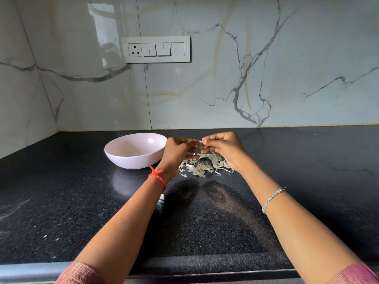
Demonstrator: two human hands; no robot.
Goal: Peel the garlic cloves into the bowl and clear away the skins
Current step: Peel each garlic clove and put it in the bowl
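A pale pink bowl (135,150) stands on the black counter, left of both hands. My left hand (177,152) and my right hand (224,148) are raised together just right of the bowl, fingertips meeting. Between them they pinch a small garlic clove (200,142), mostly hidden by the fingers. Below the hands a heap of papery garlic skins (205,166) lies on the counter. The bowl's inside shows no cloves from this angle.
The black speckled counter (82,212) runs to a marble wall at the back and a corner at the left. A white switch panel (155,49) is on the wall. The counter's front edge (184,269) lies under my forearms.
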